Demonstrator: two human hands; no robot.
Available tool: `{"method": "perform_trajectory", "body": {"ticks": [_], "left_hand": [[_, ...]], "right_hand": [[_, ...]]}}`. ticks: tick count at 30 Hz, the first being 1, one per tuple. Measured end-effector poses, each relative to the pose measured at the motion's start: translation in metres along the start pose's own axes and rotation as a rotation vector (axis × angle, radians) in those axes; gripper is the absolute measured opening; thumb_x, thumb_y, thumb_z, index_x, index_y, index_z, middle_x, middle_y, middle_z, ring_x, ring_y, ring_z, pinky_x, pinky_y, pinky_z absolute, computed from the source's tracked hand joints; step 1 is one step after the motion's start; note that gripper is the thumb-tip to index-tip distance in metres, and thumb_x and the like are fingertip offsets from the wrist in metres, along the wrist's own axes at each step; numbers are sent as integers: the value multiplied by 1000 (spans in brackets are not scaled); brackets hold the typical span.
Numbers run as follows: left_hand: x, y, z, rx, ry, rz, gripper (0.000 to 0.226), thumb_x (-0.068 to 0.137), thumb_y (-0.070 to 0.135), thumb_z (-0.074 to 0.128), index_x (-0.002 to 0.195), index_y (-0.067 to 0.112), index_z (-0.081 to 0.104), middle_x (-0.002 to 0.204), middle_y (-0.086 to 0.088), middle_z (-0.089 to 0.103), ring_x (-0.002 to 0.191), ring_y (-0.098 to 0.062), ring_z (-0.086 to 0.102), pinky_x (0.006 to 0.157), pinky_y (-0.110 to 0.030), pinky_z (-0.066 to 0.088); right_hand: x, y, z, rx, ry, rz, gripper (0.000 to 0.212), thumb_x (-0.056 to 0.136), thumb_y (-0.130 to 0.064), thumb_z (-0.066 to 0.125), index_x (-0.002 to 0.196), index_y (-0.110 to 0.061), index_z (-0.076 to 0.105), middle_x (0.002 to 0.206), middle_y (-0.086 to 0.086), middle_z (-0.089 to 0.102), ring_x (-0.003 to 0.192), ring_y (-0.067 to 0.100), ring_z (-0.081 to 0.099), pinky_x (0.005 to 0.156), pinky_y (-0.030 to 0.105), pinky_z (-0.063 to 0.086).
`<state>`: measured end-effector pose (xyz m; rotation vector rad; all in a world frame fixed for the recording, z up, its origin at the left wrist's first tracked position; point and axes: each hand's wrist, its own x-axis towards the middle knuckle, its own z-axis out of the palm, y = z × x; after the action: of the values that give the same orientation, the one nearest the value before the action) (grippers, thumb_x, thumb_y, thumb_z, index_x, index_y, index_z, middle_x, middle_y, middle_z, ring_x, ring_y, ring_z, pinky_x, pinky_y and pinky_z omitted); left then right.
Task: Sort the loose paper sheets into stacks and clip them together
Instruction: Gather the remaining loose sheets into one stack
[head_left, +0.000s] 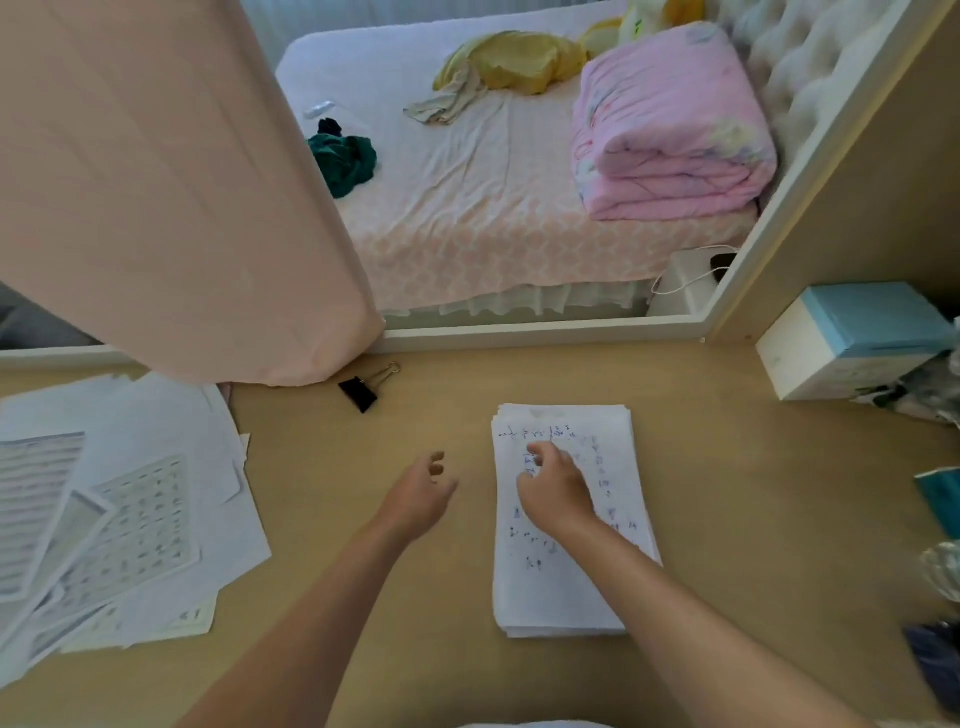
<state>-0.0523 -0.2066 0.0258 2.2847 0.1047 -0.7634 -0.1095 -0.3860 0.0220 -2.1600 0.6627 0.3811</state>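
Note:
A neat stack of white sheets with blue handwriting lies on the wooden desk right of centre. My right hand rests on top of it, fingers curled down onto the top sheet. Just left of the stack my left hand hovers over bare desk, fingers apart and holding nothing. A black binder clip lies farther back on the desk, beyond my left hand. A loose, messy pile of printed sheets covers the desk's left side.
A pink curtain hangs down to the desk's back left edge. A white and blue box stands at the right, with dark objects along the right edge. Beyond the desk is a bed with a folded pink quilt.

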Motion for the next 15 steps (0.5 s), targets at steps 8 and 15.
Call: {"method": "perform_trajectory", "body": {"ticks": [8,15], "left_hand": [[-5,-120,-119,43,78,59,49,98,29,55,144,19,42,138,-3,53,121,-20,55,95,-30,46],[-10,-282,-254,20,193,-3,48,99,28,53,145,18,43,142,-2,52,129,-20,51,103,-34,42]], "right_hand": [[-8,-119,135,10,-300,-151,29,94,-22,55,122,-27,61,108,-4,60,95,14,60,80,25,49],[-38,-225,289,-110,-414,-141,36,94,-15,49,129,-22,59,109,-5,57,95,14,60,71,20,46]]}}
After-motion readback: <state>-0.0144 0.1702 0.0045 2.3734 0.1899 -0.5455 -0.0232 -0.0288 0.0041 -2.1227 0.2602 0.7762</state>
